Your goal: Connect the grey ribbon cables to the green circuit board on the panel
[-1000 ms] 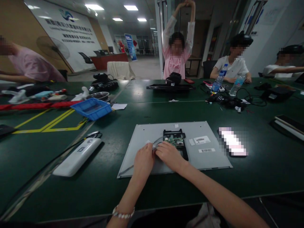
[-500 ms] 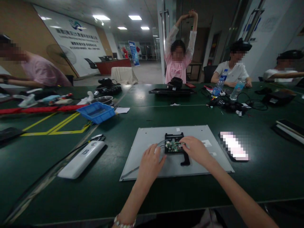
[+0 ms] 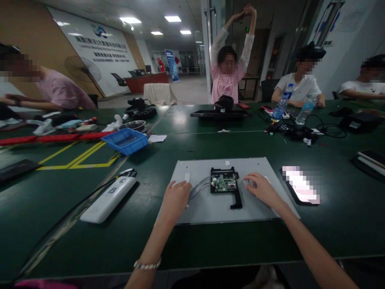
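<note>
My left hand and right hand, together at the grey wires a second ago, have parted: the left has shifted toward the panel's left edge, the right beyond the circuit board, now uncovered.

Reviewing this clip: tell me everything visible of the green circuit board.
The green circuit board is small and roughly rectangular, dotted with pale and metallic-looking components. It lies flat in a black, plastic-looking frame near the middle of the grey panel. Grey wires run to its left side. The left hand and right hand are to either side, neither touching it. Any markings are too small to read.
</note>
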`<state>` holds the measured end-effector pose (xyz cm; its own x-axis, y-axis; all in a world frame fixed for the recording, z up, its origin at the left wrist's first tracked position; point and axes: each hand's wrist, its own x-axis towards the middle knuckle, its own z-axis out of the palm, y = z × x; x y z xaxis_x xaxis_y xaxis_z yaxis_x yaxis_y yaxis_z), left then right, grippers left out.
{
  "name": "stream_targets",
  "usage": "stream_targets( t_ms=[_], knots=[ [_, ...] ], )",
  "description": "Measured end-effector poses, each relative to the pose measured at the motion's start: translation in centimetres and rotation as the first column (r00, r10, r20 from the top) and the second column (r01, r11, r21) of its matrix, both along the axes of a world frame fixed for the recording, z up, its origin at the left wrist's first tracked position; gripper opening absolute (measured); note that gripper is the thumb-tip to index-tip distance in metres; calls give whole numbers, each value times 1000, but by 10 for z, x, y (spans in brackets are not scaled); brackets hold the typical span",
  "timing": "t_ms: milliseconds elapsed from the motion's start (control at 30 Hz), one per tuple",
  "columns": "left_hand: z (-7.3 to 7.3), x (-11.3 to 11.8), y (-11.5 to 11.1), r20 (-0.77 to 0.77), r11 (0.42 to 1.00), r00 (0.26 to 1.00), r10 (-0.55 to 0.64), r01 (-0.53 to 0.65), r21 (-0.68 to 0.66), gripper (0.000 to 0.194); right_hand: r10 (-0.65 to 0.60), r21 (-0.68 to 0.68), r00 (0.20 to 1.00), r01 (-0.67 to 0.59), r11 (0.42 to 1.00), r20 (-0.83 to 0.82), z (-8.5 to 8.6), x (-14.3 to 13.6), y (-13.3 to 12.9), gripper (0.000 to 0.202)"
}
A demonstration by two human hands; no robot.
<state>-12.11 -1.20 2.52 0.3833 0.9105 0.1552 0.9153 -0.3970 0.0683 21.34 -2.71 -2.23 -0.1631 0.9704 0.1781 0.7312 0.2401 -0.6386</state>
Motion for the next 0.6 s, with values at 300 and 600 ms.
stream_targets(
  t_ms=[300,600],
  knots=[
    [14,58,43,77,988,985,-154,152,35,30,72,166,997,-74,983,18,6,-18,-10,31],
    [-8,151,119,-109,962,956,-273,272,-17,15,362,118,925,-374,920,113,15,-41,-18,46]
  ],
)
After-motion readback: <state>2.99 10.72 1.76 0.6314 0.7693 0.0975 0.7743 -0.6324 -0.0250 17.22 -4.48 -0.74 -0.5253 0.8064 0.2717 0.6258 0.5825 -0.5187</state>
